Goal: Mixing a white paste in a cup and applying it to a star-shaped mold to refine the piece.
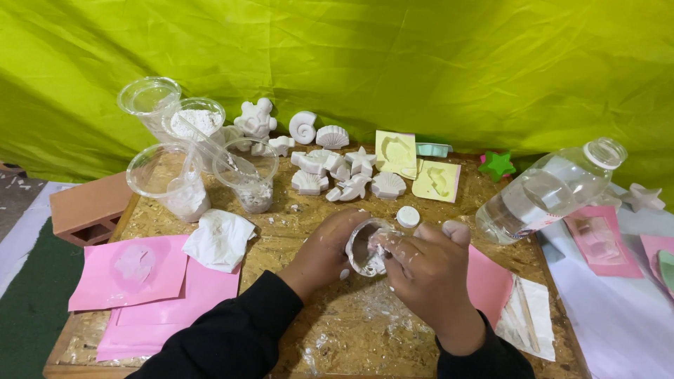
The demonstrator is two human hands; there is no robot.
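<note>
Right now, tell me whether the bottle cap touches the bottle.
Apart. The head view shows the white cap lying on the board, with bare board between it and the tilted bottle.

Black long sleeves on both arms; bare hands, fingers (393, 245) dusted with white plaster.

matt white plaster shells (330, 168) on rough chipboard table (295, 228).

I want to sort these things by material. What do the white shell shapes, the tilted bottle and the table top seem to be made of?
White shell shapes: probably cast plaster, matte and chalky, with the same white smeared on the right hand.
Bottle: clear, thin plastic, glossy; water shows through it.
Table top: pressed wood-chip board, rough and unvarnished, with visible flakes.
</note>
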